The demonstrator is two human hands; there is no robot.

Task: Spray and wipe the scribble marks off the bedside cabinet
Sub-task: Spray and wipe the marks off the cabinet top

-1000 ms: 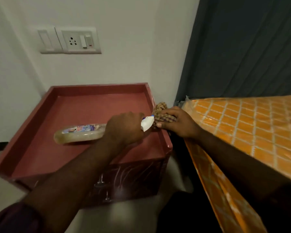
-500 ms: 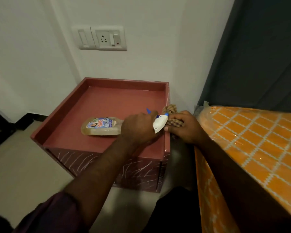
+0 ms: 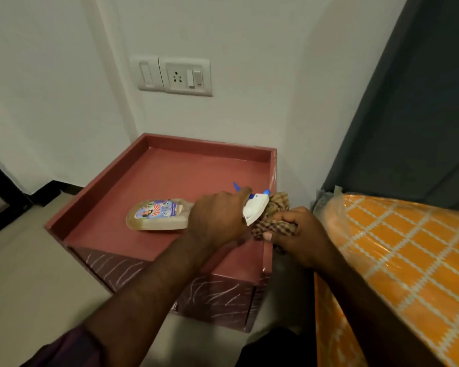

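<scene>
As hands (image 3: 217, 221) (image 3: 302, 235) grip bottle (image 3: 157, 215) and cloth (image 3: 274, 225), cloth straddles cabinet rim (image 3: 273, 176).

A white switch and socket plate (image 3: 175, 76) is mounted on plain white walls (image 3: 249, 35); a black skirting (image 3: 45, 188) is seen along the pale floor (image 3: 24, 274) at the left; at the right a dark grey curtain (image 3: 408, 128) is hung behind an orange checked mattress (image 3: 395, 247) wrapped in clear plastic.

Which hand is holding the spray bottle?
The left hand, curled round the neck of the spray bottle, which is turned sideways over the cabinet top. The right hand instead grips the checked cloth at its right edge.
</scene>
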